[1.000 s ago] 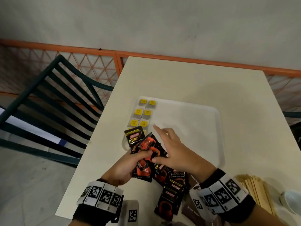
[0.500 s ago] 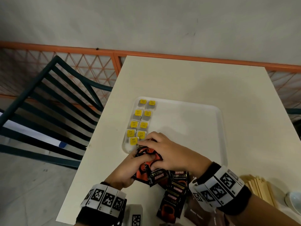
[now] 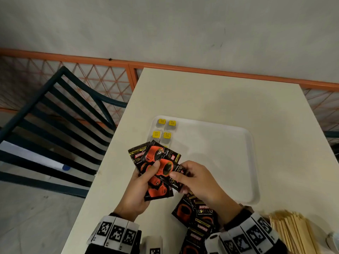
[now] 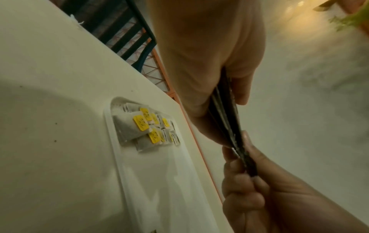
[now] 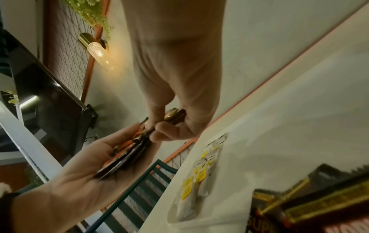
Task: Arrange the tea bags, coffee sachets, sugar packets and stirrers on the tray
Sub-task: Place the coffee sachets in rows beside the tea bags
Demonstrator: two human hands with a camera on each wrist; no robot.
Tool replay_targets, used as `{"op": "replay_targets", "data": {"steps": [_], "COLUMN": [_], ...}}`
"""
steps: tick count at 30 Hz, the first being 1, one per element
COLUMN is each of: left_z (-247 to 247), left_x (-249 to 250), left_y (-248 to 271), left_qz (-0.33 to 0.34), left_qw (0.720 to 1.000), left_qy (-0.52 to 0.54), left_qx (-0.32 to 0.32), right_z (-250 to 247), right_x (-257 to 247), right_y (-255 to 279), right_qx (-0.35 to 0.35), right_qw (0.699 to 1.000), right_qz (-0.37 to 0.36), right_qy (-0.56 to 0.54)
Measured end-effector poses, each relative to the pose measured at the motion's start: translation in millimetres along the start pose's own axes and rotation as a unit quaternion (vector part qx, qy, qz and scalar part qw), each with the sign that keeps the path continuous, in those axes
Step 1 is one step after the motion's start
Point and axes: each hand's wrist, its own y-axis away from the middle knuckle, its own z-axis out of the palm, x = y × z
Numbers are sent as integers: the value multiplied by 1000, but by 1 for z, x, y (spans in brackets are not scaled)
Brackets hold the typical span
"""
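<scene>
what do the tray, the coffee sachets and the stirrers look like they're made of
Tray: probably white plastic, smooth, with a moulded, rounded rim.
Coffee sachets: likely glossy printed foil or plastic film; they show serrated edges and shine.
Stirrers: apparently pale unfinished wood, thin flat matte strips.

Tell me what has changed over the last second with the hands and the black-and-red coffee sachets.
Both hands lifted the fanned black-and-red coffee sachets from the white plastic tray's near-left corner, back toward the person. The left hand grips the fan from below; the right hand, which had been pressing on top, now pinches one sachet's edge. The yellow-tagged tea bags, the spare sachets on the cream table and the wooden stirrers stayed put.
</scene>
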Motion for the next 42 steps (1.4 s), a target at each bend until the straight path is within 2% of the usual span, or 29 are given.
{"op": "replay_targets", "data": {"steps": [3, 8, 11, 16, 22, 29, 33, 34, 38, 42], "left_z": [-5, -12, -18, -25, -19, -14, -11, -10, -8, -9], "left_x": [2, 5, 6, 5, 0, -3, -5, -5, -3, 0], "left_y": [-4, -13, -19, -18, -20, -25, -30, -31, -39, -46], "left_qz": [-13, -9, 0, -22, -41, -16, 2, 13, 52, 57], "left_qw": [1000, 999, 998, 996, 994, 995, 997, 997, 993, 992], "left_qy": [18, 1, -30, -86, -102, -99, -73, -67, -68, -77], "left_qx": [-9, 38, 53, 31, -3, -7, 28, 42, 85, 84], "right_z": [-10, -30, -39, -55, -35, -23, -20, -18, -10, -14], "right_x": [-5, -16, -23, -37, -32, -22, -19, -19, -10, -5], "right_y": [-9, -22, -25, -29, -38, -38, -40, -39, -36, -45], "right_qx": [-4, -79, -87, -92, -109, -101, 42, 55, 10, 28], "right_qw": [999, 990, 993, 996, 980, 975, 995, 995, 998, 999], "right_qz": [-11, -20, -8, -20, -49, -57, -7, 8, 18, 28], "right_qy": [38, 118, 75, 2, 158, 192, 88, 85, 55, -35]}}
